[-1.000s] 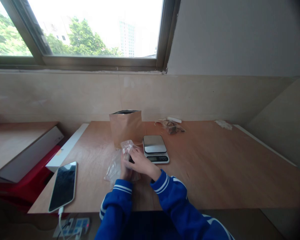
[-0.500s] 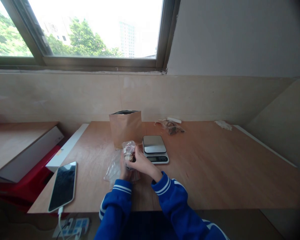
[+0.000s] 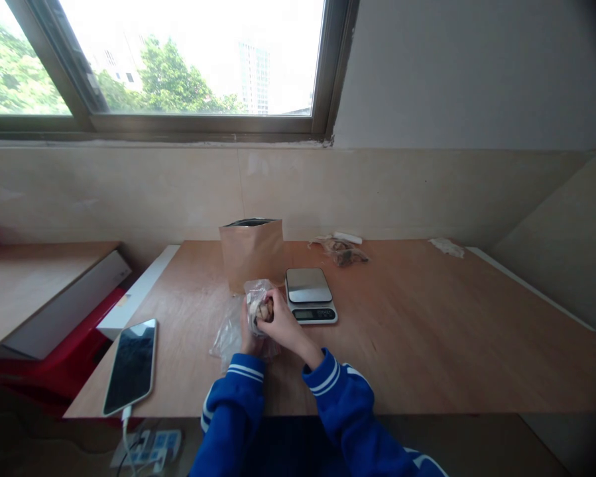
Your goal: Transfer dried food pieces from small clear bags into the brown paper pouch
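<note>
Both my hands meet over a small clear plastic bag point(image 3: 256, 299) with brownish pieces inside, held just above the wooden table point(image 3: 427, 331). My left hand point(image 3: 248, 334) grips the bag from the left and below, fingers curled. My right hand point(image 3: 280, 324) pinches its upper part with closed fingers. More crumpled clear plastic point(image 3: 225, 338) lies on the table under my left hand. A small digital scale point(image 3: 310, 295) with a bare steel plate sits just right of my hands. An upright brown paper pouch point(image 3: 252, 252), open at the top, stands behind them.
A phone point(image 3: 131, 364) on a charging cable lies near the table's left front corner, with a power strip point(image 3: 151, 447) below. A small bag of brown bits point(image 3: 341, 250) and a white scrap point(image 3: 445, 247) lie at the back. A lower desk point(image 3: 34, 278) stands left.
My hands have lifted and turned the small bag slightly, and the brownish contents now show between my fingers. The view has shifted a little to the left.
</note>
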